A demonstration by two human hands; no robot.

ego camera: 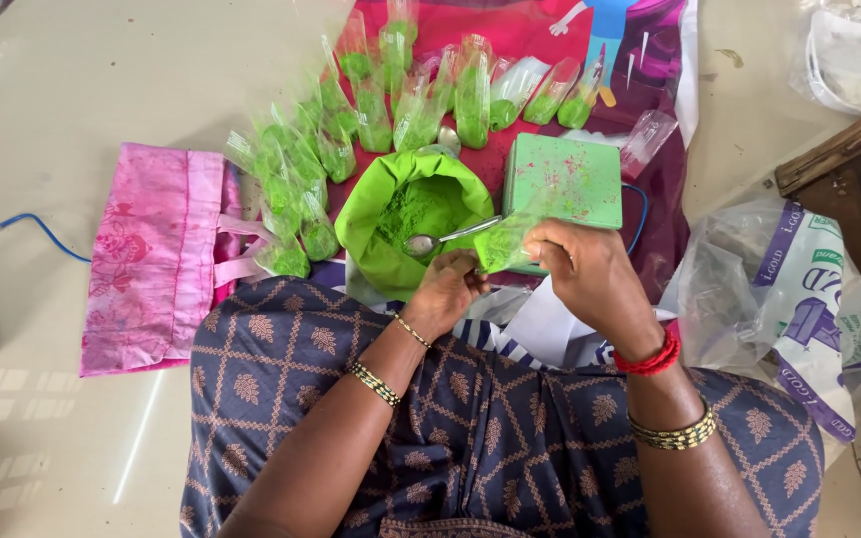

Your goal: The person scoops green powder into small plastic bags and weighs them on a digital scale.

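An open green bag of green powder (413, 211) stands on the floor in front of my knees. A metal spoon (448, 237) rests across its rim, bowl down in the powder. My left hand (447, 291) and my right hand (582, 271) together pinch a small clear pouch of green powder (502, 245) just right of the bag. Behind the pouch lies a green box-shaped scale (564, 180) dusted with pink specks.
Several filled clear pouches of green powder (351, 120) fan out in an arc behind the bag. A pink cloth bag (156, 254) lies left, a printed plastic sack (799, 289) right, a wooden stool leg (854, 164) far right, a blue cable (22, 229) far left.
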